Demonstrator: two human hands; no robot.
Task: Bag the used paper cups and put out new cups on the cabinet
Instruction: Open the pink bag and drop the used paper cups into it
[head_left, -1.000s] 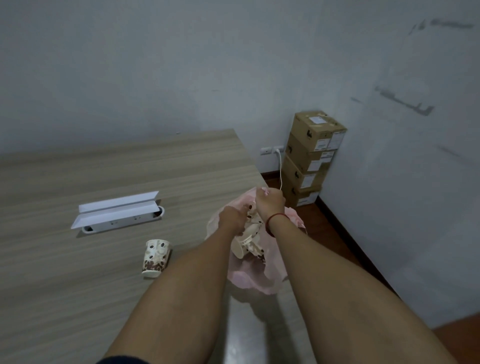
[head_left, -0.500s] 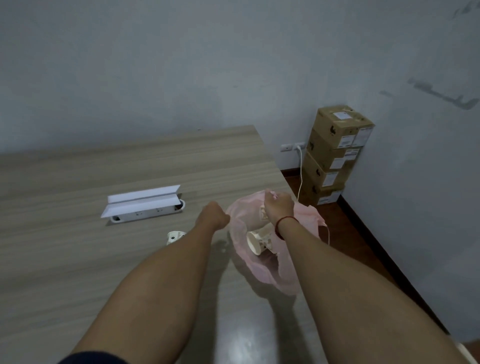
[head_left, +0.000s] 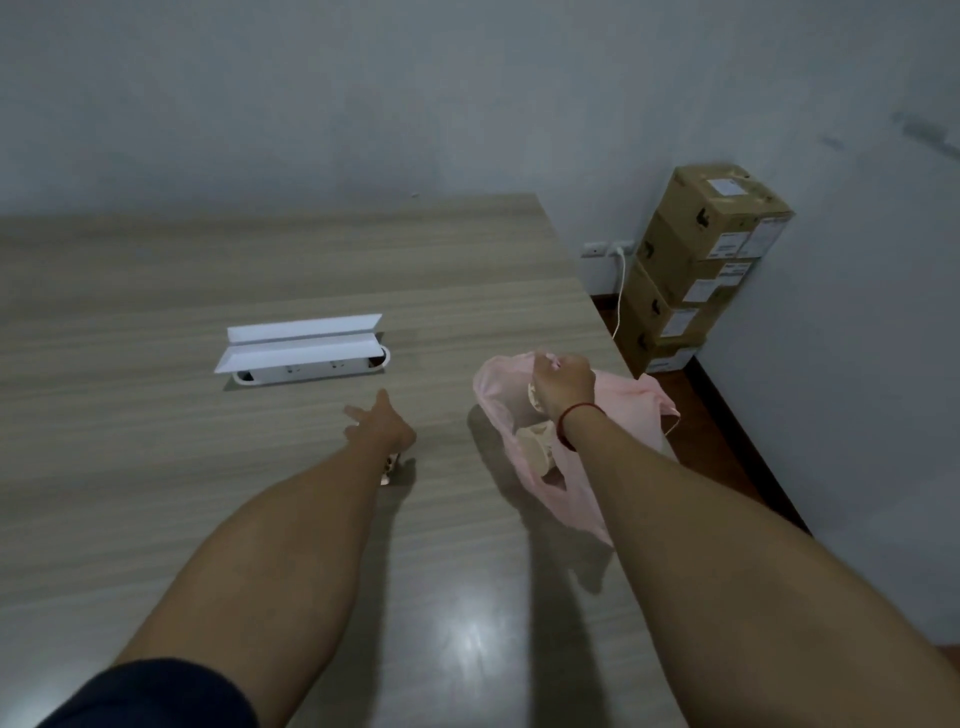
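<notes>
Cardboard boxes (head_left: 698, 270) stacked in the corner — a white cable (head_left: 621, 291), seemingly plugged into the wall socket (head_left: 602, 249), hangs beside them.

wooden tabletop (head_left: 156, 467) | white socket box (head_left: 306, 358) | paper cup (head_left: 387, 472) | pink bag (head_left: 498, 395)

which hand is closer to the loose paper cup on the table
Left. The left hand is over the paper cup, hiding most of it; the right hand is farther right, gripping the pink bag.
</notes>
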